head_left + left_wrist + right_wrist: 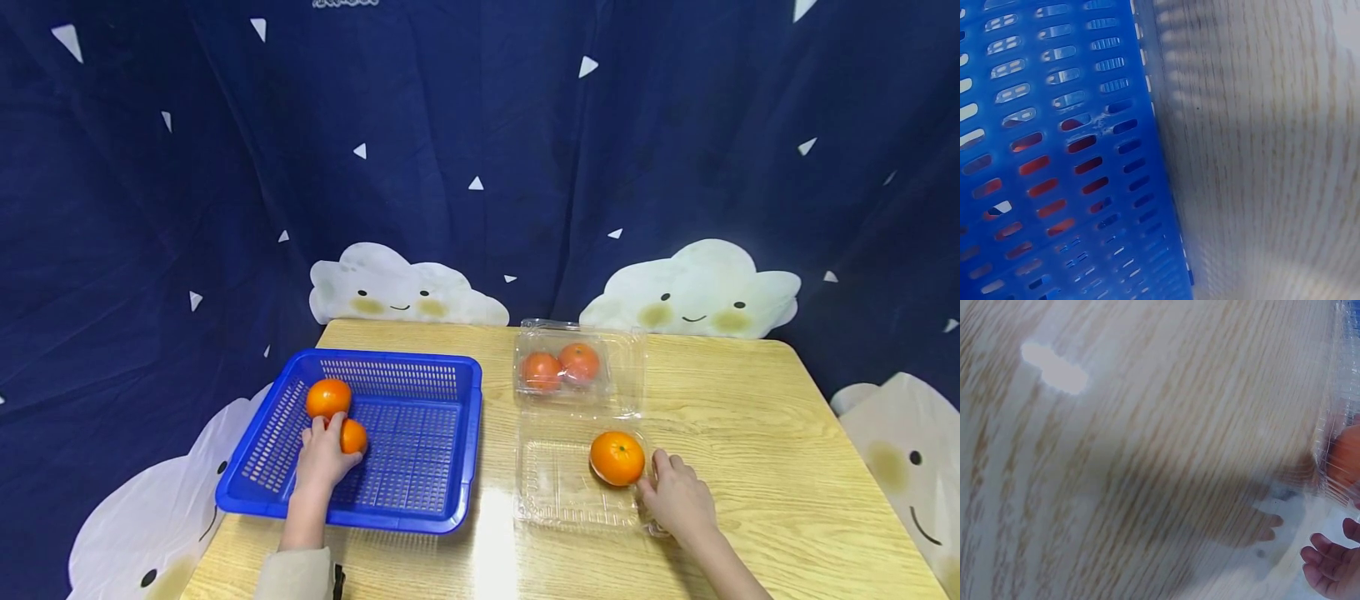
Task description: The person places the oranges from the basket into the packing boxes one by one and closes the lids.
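grasping the nearer orange (356, 437), my left hand (322, 457) reaches into the blue basket (475, 433) with fingers and thumb bent around the fruit, just beside the farther orange (328, 396). my right hand (678, 498) is at the right edge of the clear box (562, 479), fingers loosely bent by the rim; whether they pinch the thin plastic i cannot tell

i judge the boxing to be partly done. one orange, the boxed orange (617, 457), sits toward the right side of the clear box, near my right fingertips, with bare room to its left. behind it, two redder fruits (579, 362) show through what looks like a closed pack (525, 342), so that part seems finished. left to do, as i read it: both oranges in the basket are out of the box, and the box's lid (628, 375) stands folded back, not yet shut

counting up: one blue basket, one opened box, one pack that seems closed, all on one wooden table (765, 433). of fruit i make five: two in the basket, one of them in my grasp, one in the clear box, two under plastic at the back
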A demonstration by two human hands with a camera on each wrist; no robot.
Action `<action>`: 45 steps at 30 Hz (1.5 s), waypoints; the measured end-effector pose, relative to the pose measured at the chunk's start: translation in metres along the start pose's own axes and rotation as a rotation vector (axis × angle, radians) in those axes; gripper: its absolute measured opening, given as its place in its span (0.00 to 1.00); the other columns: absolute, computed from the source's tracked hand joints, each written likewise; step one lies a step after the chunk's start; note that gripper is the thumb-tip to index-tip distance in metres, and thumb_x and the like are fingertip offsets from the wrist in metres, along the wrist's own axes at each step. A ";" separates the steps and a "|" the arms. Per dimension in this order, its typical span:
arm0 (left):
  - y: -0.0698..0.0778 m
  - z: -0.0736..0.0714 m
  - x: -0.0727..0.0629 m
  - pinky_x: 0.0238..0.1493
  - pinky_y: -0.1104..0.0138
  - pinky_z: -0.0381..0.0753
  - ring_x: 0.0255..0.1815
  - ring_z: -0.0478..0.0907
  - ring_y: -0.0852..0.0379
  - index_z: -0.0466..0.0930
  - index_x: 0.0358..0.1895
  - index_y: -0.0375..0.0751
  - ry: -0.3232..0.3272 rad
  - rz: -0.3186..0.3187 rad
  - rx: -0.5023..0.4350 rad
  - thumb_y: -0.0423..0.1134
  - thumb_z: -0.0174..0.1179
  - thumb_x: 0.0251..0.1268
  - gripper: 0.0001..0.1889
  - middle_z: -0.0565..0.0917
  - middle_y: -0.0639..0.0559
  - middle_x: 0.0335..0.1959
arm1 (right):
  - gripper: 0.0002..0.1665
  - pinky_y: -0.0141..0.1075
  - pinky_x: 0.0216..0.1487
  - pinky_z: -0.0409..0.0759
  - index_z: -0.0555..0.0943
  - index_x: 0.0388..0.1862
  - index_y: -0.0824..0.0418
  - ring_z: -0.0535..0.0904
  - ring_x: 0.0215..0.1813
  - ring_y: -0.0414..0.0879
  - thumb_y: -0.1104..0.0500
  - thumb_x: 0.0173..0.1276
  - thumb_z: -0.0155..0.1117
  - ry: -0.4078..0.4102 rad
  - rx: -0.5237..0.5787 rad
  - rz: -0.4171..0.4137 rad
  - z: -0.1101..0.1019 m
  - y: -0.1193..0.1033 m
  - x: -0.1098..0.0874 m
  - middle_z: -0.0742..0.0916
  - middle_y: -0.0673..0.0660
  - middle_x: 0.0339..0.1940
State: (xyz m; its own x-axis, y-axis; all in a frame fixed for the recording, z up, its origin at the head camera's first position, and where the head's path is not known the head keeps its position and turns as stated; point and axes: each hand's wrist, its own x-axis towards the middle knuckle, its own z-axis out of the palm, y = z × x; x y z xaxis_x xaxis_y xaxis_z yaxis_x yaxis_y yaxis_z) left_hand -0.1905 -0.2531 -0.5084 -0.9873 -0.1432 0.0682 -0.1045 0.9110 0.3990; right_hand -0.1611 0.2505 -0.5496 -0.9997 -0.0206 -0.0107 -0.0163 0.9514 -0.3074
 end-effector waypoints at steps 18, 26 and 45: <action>0.029 -0.011 0.002 0.46 0.43 0.70 0.50 0.61 0.34 0.68 0.57 0.35 0.099 0.070 -0.067 0.41 0.68 0.41 0.34 0.65 0.30 0.51 | 0.17 0.38 0.19 0.66 0.68 0.34 0.62 0.68 0.25 0.50 0.52 0.57 0.60 0.019 -0.012 -0.015 0.000 0.000 0.000 0.73 0.57 0.28; 0.049 -0.012 0.001 0.43 0.43 0.72 0.48 0.63 0.36 0.69 0.55 0.38 0.171 0.138 -0.106 0.41 0.70 0.39 0.34 0.66 0.33 0.49 | 0.17 0.39 0.20 0.68 0.68 0.35 0.63 0.69 0.27 0.51 0.52 0.57 0.59 0.015 -0.008 -0.011 -0.001 -0.001 0.000 0.75 0.59 0.29; 0.100 -0.004 -0.004 0.45 0.47 0.73 0.47 0.66 0.38 0.72 0.53 0.41 0.282 0.286 -0.186 0.42 0.71 0.36 0.33 0.69 0.37 0.48 | 0.16 0.39 0.20 0.66 0.68 0.34 0.62 0.68 0.26 0.50 0.52 0.57 0.59 0.007 -0.005 -0.004 -0.001 -0.001 0.000 0.73 0.57 0.28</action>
State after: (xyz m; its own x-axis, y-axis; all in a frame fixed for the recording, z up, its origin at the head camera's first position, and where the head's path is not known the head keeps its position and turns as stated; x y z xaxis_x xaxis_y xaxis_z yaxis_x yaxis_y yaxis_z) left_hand -0.1966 -0.1634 -0.4653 -0.8995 -0.0191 0.4365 0.2167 0.8480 0.4837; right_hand -0.1610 0.2496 -0.5480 -0.9998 -0.0222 -0.0027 -0.0203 0.9529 -0.3025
